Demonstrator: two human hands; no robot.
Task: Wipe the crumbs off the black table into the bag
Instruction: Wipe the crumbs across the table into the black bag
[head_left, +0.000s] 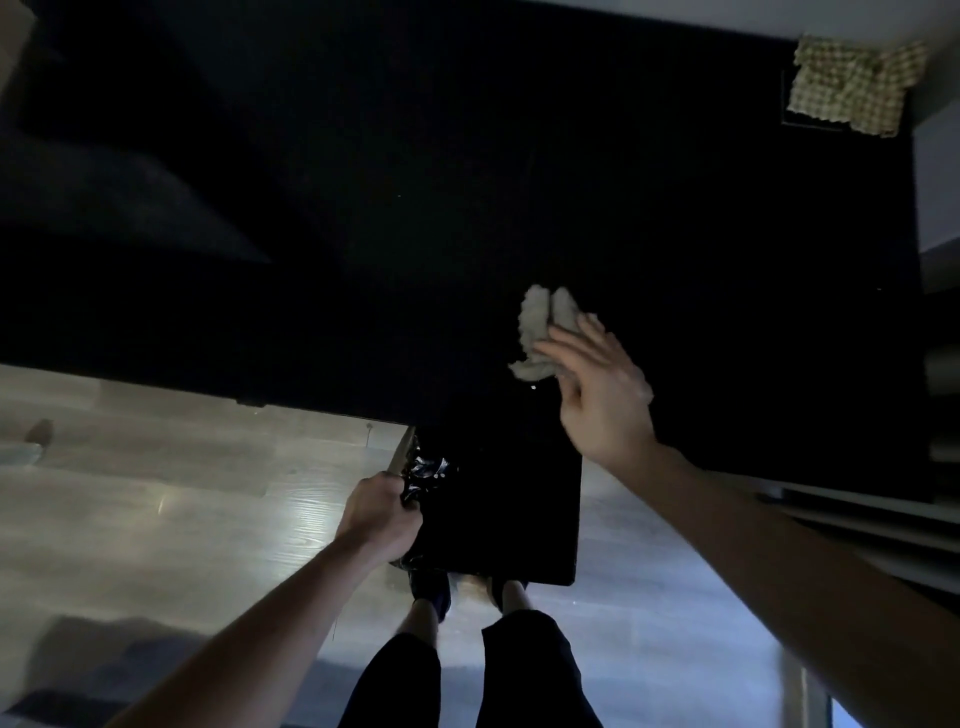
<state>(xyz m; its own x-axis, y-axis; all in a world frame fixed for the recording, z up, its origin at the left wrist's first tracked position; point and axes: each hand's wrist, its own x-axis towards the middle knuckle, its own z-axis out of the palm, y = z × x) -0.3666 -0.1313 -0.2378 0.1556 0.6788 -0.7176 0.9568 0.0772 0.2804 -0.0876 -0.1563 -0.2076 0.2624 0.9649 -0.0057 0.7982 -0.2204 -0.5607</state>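
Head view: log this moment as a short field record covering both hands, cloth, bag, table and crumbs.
left hand: grips the rim of the black bag, held below the table edge
right hand: fingers straight, presses the grey cloth on the black table
crumbs: one pale speck near the cloth; others too small to tell
checked cloth: far right corner of the table

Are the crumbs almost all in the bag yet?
Nearly. The black table looks mostly bare. The right hand presses the cloth near the edge; the left hand holds the black bag below. One pale crumb is left to sweep in.
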